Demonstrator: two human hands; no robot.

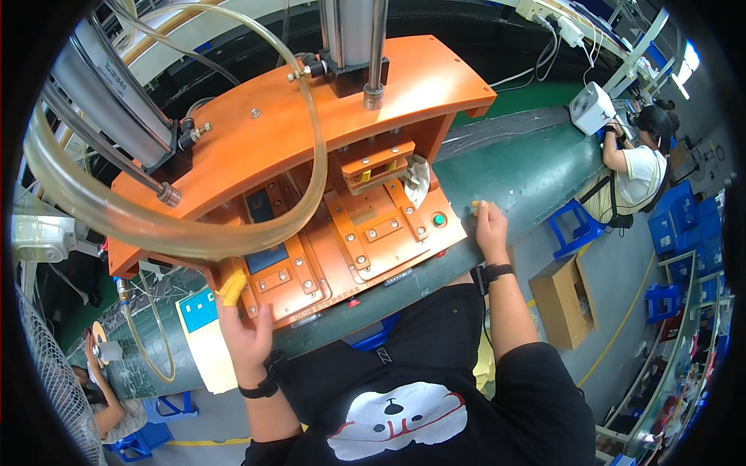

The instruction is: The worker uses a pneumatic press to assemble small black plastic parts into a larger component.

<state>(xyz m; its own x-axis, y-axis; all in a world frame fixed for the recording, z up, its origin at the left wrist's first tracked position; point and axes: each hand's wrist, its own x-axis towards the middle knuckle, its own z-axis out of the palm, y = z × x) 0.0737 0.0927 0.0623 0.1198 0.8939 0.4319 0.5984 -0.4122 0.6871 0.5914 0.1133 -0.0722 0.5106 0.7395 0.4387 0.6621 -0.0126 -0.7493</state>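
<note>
An orange two-station press (311, 144) stands on the green bench in front of me. At its front left corner is my left hand (247, 342), thumb apart from the fingers, which wear yellow covers (231, 289). That hand holds nothing I can see. A dark blue flat piece (266, 258) lies in the left fixture, partly hidden by a clear hose. The right fixture (375, 229) has a bare orange plate under a raised orange block (378, 163). Right of the press, over the bench, my right hand (490, 231) is closed, with yellow at its fingertips; what it holds, if anything, is hidden.
A green button (440, 220) sits on the press's right corner, near a whitish cloth (417, 182). The thick hose (179, 233) loops across the left. A teal sheet (200, 311) lies on yellow paper (211, 361). A cardboard box (561, 303) and a co-worker (637, 167) are at right.
</note>
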